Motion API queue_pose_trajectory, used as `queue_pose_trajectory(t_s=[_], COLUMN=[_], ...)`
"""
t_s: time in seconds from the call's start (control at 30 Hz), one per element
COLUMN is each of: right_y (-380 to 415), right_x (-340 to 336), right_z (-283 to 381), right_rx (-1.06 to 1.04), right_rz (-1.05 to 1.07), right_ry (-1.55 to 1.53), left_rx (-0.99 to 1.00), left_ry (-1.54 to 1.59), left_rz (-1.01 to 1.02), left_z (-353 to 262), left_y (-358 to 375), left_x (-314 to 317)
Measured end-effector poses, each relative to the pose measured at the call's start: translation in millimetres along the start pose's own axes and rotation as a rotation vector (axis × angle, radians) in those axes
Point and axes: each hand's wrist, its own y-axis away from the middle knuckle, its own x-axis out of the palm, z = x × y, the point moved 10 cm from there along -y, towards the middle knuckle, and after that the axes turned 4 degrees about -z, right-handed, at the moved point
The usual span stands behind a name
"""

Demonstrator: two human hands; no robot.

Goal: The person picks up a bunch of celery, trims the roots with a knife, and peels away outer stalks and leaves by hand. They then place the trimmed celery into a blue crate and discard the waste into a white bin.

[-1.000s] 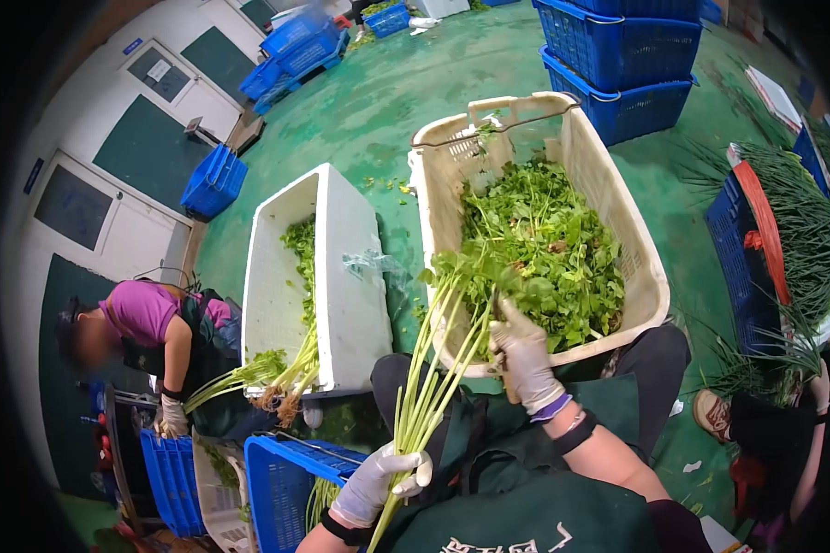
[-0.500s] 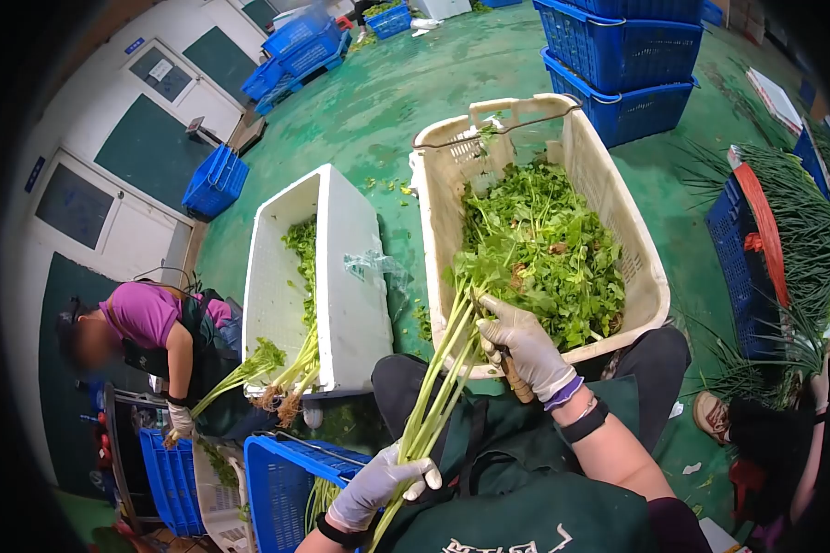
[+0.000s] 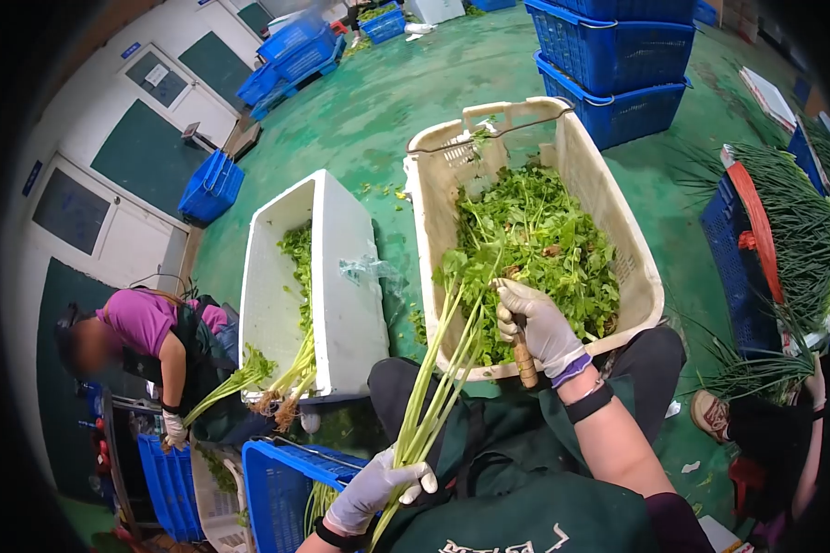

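My left hand (image 3: pixel 374 486), in a pale glove, grips the lower stalks of a long leafy green bunch (image 3: pixel 440 355) that slants up over my lap. My right hand (image 3: pixel 541 324), also gloved, is closed around a wooden-handled knife (image 3: pixel 524 361) and touches the bunch's upper stalks just below its leaves. The leafy tops hang over the near rim of a cream plastic basket (image 3: pixel 634 267) heaped with cut green leaves (image 3: pixel 544 244).
A white tub (image 3: pixel 346 304) on the left holds more bunches. A person in a purple top (image 3: pixel 148 318) holds stalks beside it. Blue crates (image 3: pixel 618 64) stack behind; a blue crate (image 3: pixel 281 475) sits near my left knee. Green onions (image 3: pixel 802 221) lie at right.
My right hand has slid slightly right and up along the bunch, with the knife handle now pointing down. The bunch has tilted a little more upright.
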Motion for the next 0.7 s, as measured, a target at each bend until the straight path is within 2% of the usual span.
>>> queue_pose_trajectory(t_s=[0.13, 0.23, 0.27, 0.33, 0.4, 0.47, 0.53, 0.63, 0.7], right_y=[-13.8, -24.4, -22.7, -14.6, 1.5, 25.1, 38.6, 36.0, 29.7], right_x=[1.4, -29.6, -32.3, -44.7, -32.6, 10.5, 28.9, 31.3, 24.2], right_z=[-4.9, -2.9, -1.5, 13.4, 26.1, 34.9, 19.9, -2.4, -10.7], right_rx=[0.023, -0.013, -0.012, -0.069, -0.099, -0.075, 0.087, 0.157, 0.140], right_rz=[0.083, -0.101, -0.099, -0.254, -0.245, -0.076, -0.024, 0.028, 0.003], right_ry=[0.015, 0.026, 0.027, -0.022, -0.007, 0.237, 0.279, 0.293, 0.180], left_rx=[0.012, 0.004, -0.004, 0.014, 0.017, 0.054, 0.053, 0.050, 0.050], left_ry=[0.031, 0.063, 0.065, 0.054, 0.051, -0.027, -0.044, -0.079, -0.095], left_rz=[0.029, 0.043, 0.044, 0.019, -0.006, -0.013, -0.016, -0.025, -0.034], left_z=[-1.6, 3.8, 5.5, 5.0, 7.5, 4.0, 5.3, 5.7, 5.8], left_y=[4.1, 3.8, 3.1, 0.6, -1.1, -5.9, -10.1, -11.1, -10.0], left_x=[5.0, 2.7, 0.8, -2.2, -3.5, -3.9, -3.6, -2.2, -2.0])
